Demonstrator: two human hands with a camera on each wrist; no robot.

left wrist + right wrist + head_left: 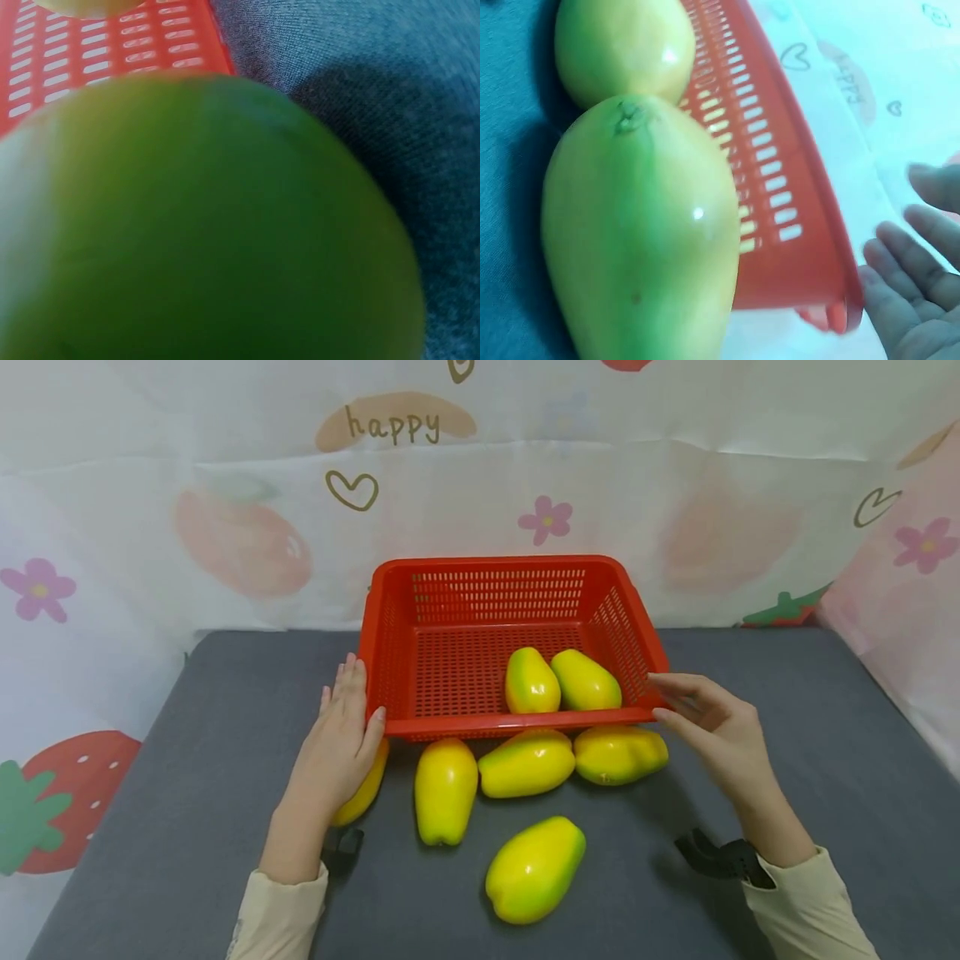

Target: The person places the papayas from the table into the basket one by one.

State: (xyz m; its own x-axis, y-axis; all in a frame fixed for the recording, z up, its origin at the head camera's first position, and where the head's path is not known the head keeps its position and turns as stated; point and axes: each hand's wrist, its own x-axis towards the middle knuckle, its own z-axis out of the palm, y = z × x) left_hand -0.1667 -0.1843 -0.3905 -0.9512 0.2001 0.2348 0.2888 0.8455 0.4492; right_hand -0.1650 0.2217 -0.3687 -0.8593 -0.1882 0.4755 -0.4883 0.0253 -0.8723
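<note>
A red plastic basket (pixel 480 724) with slotted walls stands at the back of the table, with two yellow-green papayas (pixel 532 681) in its right half. My left hand (pixel 333 752) lies with straight fingers along the basket's left side. At the right front corner, my right hand (pixel 708 718) has its fingertips at the rim; in the right wrist view its fingers (pixel 896 281) look loosely extended. Several papayas (pixel 527 763) lie in a row along the basket's front, the leftmost (pixel 363 789) partly hidden by my left hand. One more papaya (pixel 536 870) lies nearer me.
A dark grey cloth (pixel 225 735) covers the table. Behind the basket hangs a pale printed curtain (pixel 450 518). Close to the left wrist camera, a papaya (pixel 225 225) fills most of that view.
</note>
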